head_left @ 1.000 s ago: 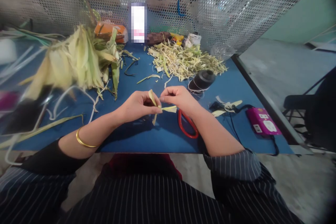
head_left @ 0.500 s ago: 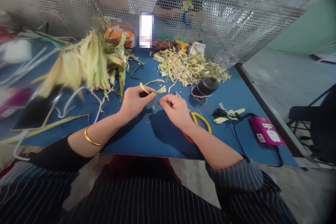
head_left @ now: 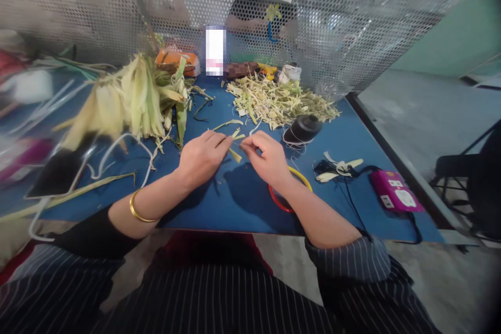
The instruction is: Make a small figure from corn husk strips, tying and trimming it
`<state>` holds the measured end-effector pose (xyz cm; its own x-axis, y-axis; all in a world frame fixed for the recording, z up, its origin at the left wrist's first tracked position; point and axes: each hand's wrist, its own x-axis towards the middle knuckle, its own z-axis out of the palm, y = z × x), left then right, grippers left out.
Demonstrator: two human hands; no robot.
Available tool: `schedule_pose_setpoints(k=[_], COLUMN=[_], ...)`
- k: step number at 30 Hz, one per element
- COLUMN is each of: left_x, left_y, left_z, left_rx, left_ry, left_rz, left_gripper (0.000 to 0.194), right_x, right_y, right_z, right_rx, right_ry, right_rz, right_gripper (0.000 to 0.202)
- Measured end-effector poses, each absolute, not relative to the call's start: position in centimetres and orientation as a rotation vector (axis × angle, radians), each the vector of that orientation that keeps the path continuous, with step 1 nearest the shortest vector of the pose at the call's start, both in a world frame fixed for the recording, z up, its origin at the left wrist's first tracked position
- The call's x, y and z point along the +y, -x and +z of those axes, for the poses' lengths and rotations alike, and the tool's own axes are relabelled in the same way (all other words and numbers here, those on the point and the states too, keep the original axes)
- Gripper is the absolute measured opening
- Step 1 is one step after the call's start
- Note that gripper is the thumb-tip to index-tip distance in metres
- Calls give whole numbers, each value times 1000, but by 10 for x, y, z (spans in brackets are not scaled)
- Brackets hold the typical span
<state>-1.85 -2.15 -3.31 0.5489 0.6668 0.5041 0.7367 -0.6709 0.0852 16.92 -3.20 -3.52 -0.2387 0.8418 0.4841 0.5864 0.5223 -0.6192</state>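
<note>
My left hand (head_left: 204,159) is closed on a pale corn husk strip (head_left: 235,155), whose ends stick out past the fingertips. Close on its right, my right hand (head_left: 266,157) is pinched on a fine thread that barely shows between the two hands. Both hands are just above the blue tabletop. Partly under my right wrist lie scissors with red and yellow handles (head_left: 303,179); their blades are hidden. A black thread spool (head_left: 303,129) stands beyond my right hand, loose thread looped about its base.
Corn husks (head_left: 136,99) are heaped at the left, and husk scraps (head_left: 282,96) are piled at the back. A lit phone (head_left: 215,51) leans on the perforated metal screen. A magenta power socket (head_left: 396,191) sits at the right edge; a black tablet-like slab (head_left: 58,169) lies left.
My left hand has rolled over, its back now turned up, and the husk strip has turned with it. The right hand stays pinched close by. The view has shifted slightly.
</note>
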Motion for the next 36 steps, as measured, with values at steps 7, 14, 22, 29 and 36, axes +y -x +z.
schedule_pose_setpoints(k=[7,14,22,29,36], left_x=[-44,-36,-20,-24,-15], left_y=[-5,12,20,15,24], left_z=[-40,-28,-39,-35,-25], left_rx=[-1205,-1312,-1442,-1442,-1551], left_ry=[2651,2936,2909,2893,2923], left_rz=[-158,-164,-353,-275,-221], left_gripper=[21,31,23,25,21], right_x=[-22,-18,-23,-23,-25], right_y=[-176,-182,-173,-171,-171], right_z=[-43,-40,-46,-50,-50], right_rx=[-2282,-2347,-2234,-2235,-2334], right_ry=[1342,1421,1330,1245,1094], right_rz=[480,561,484,645,741], right_gripper=[16,16,15,14,14])
